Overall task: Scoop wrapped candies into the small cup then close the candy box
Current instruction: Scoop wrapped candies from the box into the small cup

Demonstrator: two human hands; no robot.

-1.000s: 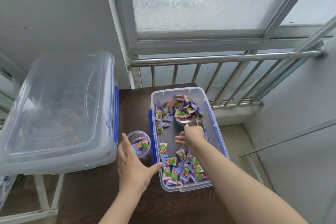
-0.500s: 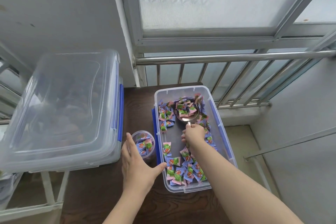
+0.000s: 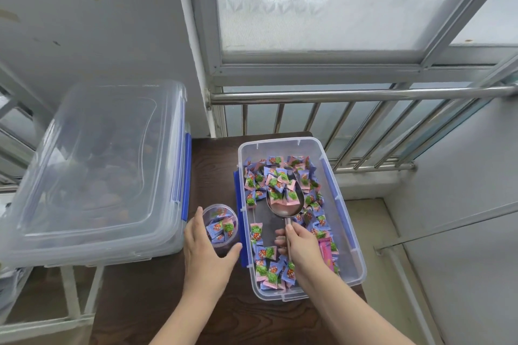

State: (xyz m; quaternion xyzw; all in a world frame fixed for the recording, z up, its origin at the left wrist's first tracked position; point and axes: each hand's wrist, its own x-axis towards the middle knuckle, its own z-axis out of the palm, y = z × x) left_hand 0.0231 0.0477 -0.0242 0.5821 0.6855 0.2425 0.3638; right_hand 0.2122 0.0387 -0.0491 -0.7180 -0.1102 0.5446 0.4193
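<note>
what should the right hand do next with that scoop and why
Probably lift the metal scoop and carry it left, over the small cup, then tip it. The scoop already holds several wrapped candies and sits inside the open candy box, gripped by the right hand. The left hand is cupped around the cup, which holds only a few candies and seems to have room.

The candy box (image 3: 330, 182) is clear plastic with blue clips along its long sides. The wrapped candies (image 3: 276, 180) inside are lilac-blue and pink, each printed with a green patch and a small red-and-white mark. The scoop (image 3: 286, 203) is shiny silver metal. The small cup (image 3: 220, 225) is see-through with a purple tint. The table (image 3: 213, 165) is dark brown with a wood grain. The big lid (image 3: 95, 165) on the left is clear, frosted-looking, with blue latches.
</note>
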